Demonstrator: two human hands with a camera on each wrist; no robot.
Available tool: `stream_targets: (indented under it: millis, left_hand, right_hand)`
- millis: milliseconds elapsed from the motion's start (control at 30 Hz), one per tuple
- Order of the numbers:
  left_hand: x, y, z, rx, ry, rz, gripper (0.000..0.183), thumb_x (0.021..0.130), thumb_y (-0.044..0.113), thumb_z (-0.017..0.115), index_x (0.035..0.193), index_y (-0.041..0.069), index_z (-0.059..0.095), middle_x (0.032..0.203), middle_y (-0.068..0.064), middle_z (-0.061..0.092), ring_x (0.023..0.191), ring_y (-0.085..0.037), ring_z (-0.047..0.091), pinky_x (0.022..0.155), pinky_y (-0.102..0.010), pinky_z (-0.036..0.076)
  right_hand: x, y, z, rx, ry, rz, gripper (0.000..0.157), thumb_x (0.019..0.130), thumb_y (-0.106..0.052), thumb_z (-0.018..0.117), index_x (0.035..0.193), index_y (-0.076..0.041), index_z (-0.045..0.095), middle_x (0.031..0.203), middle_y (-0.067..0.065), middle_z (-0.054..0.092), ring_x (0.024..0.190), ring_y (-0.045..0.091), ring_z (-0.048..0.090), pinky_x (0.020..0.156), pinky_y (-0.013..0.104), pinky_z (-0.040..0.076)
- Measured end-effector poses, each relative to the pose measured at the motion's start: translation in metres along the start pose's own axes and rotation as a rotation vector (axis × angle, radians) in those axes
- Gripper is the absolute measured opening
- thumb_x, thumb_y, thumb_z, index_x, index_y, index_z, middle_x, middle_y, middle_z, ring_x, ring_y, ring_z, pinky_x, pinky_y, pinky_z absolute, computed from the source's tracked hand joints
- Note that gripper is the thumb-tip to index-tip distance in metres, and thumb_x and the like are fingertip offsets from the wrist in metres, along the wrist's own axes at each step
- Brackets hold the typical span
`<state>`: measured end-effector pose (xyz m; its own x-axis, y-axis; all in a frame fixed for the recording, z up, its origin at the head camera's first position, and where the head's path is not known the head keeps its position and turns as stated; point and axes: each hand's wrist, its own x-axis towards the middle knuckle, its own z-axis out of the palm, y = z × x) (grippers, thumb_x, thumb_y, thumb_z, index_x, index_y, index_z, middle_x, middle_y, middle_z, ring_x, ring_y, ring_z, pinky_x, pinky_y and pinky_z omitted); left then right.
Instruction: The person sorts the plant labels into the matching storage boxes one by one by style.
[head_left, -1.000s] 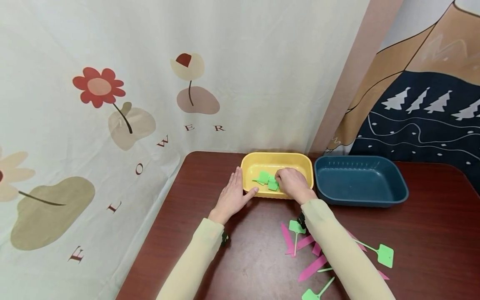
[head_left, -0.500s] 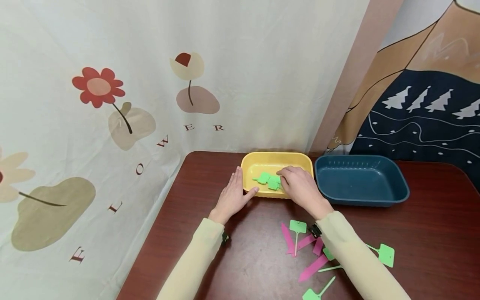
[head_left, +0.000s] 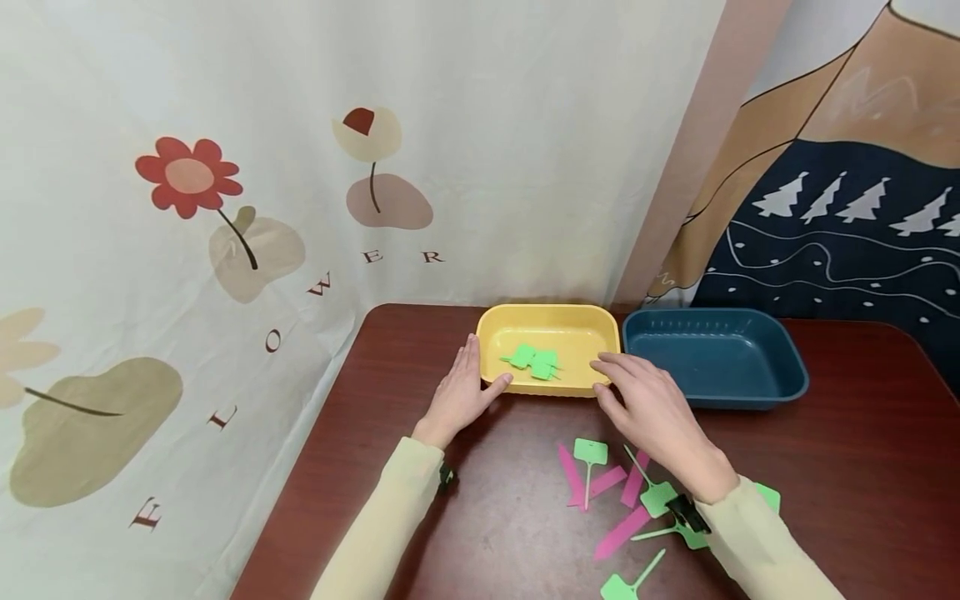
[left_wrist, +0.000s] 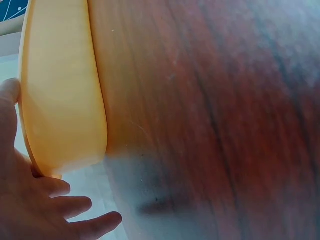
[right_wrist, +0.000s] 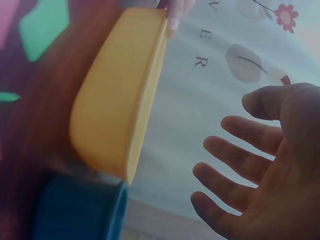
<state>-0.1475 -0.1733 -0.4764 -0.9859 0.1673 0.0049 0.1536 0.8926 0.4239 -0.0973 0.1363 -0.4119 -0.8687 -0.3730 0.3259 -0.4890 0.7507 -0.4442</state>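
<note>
My left hand (head_left: 457, 396) rests against the left end of the yellow tub (head_left: 487, 385), fingers straight along its side and thumb at the front rim. In the left wrist view the thumb touches the rim of the same tub (left_wrist: 65, 90). Inside the tub lie several green plant tags (head_left: 534, 360) in a small heap. My right hand (head_left: 660, 408) hovers over the tub's front right corner with its fingers spread and nothing in them. The right wrist view shows that hand (right_wrist: 250, 165) with relaxed fingers apart from one another.
A dark blue tub (head_left: 716, 367) stands right beside the yellow one. Loose on the brown table (head_left: 510, 517) in front lie pink pointed strips (head_left: 622, 533) and further green plant tags (head_left: 591, 452), some partly under the right sleeve. A printed curtain (head_left: 525, 167) hangs behind.
My right hand has let go inside the yellow tub, lifted out and moved right and nearer, with its fingers spreading. The left hand has stayed at the tub's left end.
</note>
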Motion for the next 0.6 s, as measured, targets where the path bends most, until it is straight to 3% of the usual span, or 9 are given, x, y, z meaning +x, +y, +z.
stream_targets:
  millis: [300,600]
  left_hand:
    - [0.001,0.0,0.0,0.007,-0.003,-0.001,0.103,0.1,0.067,0.05,0.163,-0.004,0.008,0.171,-0.02,0.012,0.155,-0.039,0.021,0.121,-0.05,0.028]
    - [0.003,0.0,0.002,0.01,0.0,-0.003,0.102,0.101,0.067,0.048,0.163,-0.004,0.007,0.171,-0.021,0.012,0.155,-0.039,0.021,0.121,-0.051,0.028]
  right_hand:
    - [-0.043,0.016,-0.004,0.006,-0.034,0.117,0.037,0.1,-0.023,0.068,0.133,-0.006,0.069,0.14,0.016,0.062,0.13,0.039,0.055,0.101,0.065,0.044]
    - [-0.07,0.036,-0.012,-0.001,-0.011,0.156,0.038,0.096,-0.017,0.073,0.131,-0.004,0.069,0.136,0.019,0.064,0.125,0.043,0.057,0.1,0.066,0.044]
